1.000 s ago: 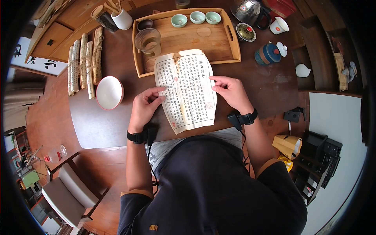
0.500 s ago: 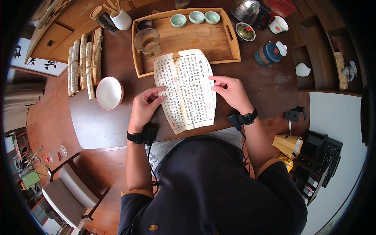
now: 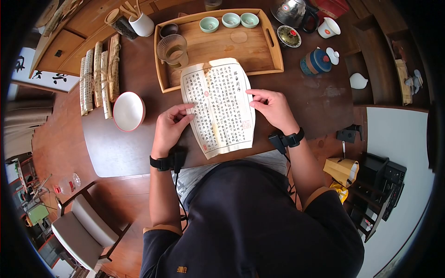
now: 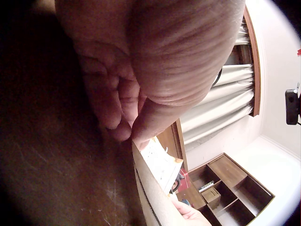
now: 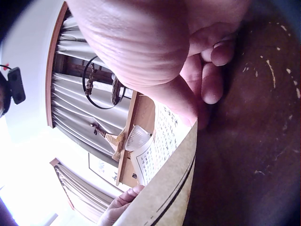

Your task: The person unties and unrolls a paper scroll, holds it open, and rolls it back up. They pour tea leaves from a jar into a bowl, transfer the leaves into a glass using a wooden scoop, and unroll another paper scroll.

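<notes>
A sheet of paper (image 3: 220,109) covered in columns of handwritten characters, with red seal marks and a brownish stain down its middle, is held up over the table's front part. My left hand (image 3: 171,127) pinches its left edge between thumb and fingers. On the opposite edge my right hand (image 3: 274,107) pinches it the same way. The left wrist view shows the thumb and fingertips meeting at the paper (image 4: 149,188), its edge curving away. From the right wrist, the written face of the paper (image 5: 162,146) shows past the thumb, with its far edge in the left hand.
Behind the paper stands a wooden tray (image 3: 277,55) bearing pale green cups (image 3: 209,24) and a ribbed glass pitcher (image 3: 172,50). A white bowl (image 3: 129,111) and tied scrolls (image 3: 101,76) lie left. A kettle (image 3: 292,14) and blue jar (image 3: 316,61) stand right; a chair (image 3: 81,229) is lower left.
The view has shifted very slightly. Both hands keep their pinch on the paper, which stays in nearly the same place.
</notes>
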Available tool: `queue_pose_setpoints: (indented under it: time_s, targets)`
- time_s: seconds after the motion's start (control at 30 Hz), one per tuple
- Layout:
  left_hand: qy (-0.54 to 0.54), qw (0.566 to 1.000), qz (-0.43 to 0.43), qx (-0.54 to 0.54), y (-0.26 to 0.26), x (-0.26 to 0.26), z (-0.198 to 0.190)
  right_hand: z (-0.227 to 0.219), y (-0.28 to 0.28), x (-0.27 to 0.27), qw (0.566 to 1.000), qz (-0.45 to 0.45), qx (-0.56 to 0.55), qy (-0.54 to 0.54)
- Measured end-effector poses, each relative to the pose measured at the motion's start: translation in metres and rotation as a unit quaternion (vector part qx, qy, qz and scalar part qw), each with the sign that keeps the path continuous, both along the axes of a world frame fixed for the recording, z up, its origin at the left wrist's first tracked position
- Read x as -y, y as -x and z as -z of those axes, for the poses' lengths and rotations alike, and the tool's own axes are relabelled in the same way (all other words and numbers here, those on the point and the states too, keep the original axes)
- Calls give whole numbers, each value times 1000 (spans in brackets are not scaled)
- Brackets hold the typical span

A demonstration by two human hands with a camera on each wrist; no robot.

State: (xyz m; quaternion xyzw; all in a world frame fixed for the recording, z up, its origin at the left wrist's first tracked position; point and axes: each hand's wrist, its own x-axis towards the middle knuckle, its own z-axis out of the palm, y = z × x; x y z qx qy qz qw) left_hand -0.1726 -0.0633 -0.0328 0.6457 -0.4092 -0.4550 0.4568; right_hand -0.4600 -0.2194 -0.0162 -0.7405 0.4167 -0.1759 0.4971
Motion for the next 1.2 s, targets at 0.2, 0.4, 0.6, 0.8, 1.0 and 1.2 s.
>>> queue_pose_setpoints:
  time_s: [0.2, 0.4, 0.6, 0.8, 1.0, 1.2]
  targets:
    - [-2, 1000, -3, -3, 0, 0, 1, 1, 0, 0, 1000, 2, -2, -4]
    - [-2, 1000, -4, -1, 0, -1, 2, 1, 0, 1, 1000, 0, -3, -3]
    - [-3, 1000, -4, -6, 0, 0, 1, 2, 0, 0, 1000, 10, 4, 2]
    - [-3, 1000, -2, -1, 1, 0, -1, 0, 0, 0, 1000, 1, -7, -8]
    - [-2, 1000, -2, -1, 0, 0, 1, 2, 1, 0, 1000, 3, -1, -11]
    - [-2, 1000, -3, -3, 0, 0, 1, 4, 1, 0, 1000, 9, 8, 3]
